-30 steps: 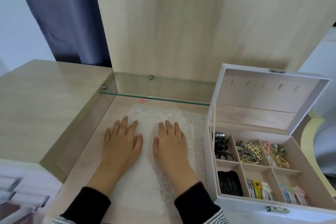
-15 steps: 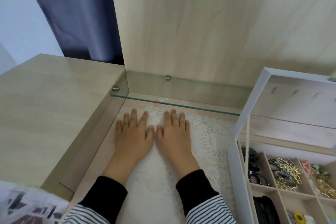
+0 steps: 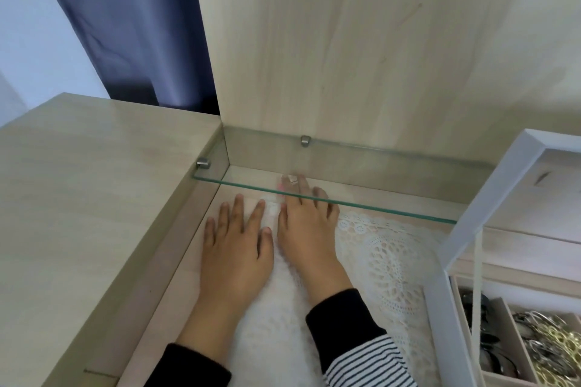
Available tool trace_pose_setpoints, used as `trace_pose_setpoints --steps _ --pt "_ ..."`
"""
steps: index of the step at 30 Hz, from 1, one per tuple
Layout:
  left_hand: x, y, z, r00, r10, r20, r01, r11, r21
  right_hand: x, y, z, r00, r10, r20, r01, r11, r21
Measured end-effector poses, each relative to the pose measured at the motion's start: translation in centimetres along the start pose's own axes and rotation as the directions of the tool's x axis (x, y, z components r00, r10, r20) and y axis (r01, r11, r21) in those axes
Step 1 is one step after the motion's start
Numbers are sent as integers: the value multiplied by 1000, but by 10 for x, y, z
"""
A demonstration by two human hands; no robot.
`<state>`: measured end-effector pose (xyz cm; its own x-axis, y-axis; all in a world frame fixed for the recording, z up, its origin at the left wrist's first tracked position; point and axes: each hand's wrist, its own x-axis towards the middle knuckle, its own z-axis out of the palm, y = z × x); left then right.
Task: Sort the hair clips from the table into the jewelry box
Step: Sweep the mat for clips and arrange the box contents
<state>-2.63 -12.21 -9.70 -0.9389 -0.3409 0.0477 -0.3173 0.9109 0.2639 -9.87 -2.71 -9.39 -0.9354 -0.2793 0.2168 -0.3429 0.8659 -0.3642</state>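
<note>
A small pink hair clip (image 3: 286, 182) lies at the back of the recessed table, under the glass shelf (image 3: 345, 203). My right hand (image 3: 306, 231) lies flat on the white lace mat (image 3: 386, 258), its straight fingers reaching under the glass, with the fingertips at the clip. My left hand (image 3: 237, 243) rests flat beside it, fingers spread. The white jewelry box (image 3: 452, 261) stands open at the right, with black and gold clips in its compartments.
A raised wooden desktop (image 3: 78, 214) borders the recess on the left. An upright wooden panel (image 3: 361, 41) closes the back. The box lid (image 3: 503, 182) rises at the right edge. A dark blue curtain (image 3: 125, 25) hangs behind.
Both hands slid forward along the mat toward the back. My right hand's fingers went under the glass shelf to the pink clip. The view shifted left, leaving most of the box out of frame.
</note>
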Motion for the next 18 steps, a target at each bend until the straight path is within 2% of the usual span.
trace_pose_setpoints --steps 4,12,18 --pt "0 -1 1 1000 -7 -11 7 1000 -26 2 3 1 1000 -6 -26 6 1000 9" --pt "0 -2 3 1000 12 -26 -12 1000 -13 2 4 4 980 39 -197 -8 988 151" --pt "-1 -2 1 1000 16 -20 -16 1000 -12 12 9 4 953 55 -300 -33 997 76"
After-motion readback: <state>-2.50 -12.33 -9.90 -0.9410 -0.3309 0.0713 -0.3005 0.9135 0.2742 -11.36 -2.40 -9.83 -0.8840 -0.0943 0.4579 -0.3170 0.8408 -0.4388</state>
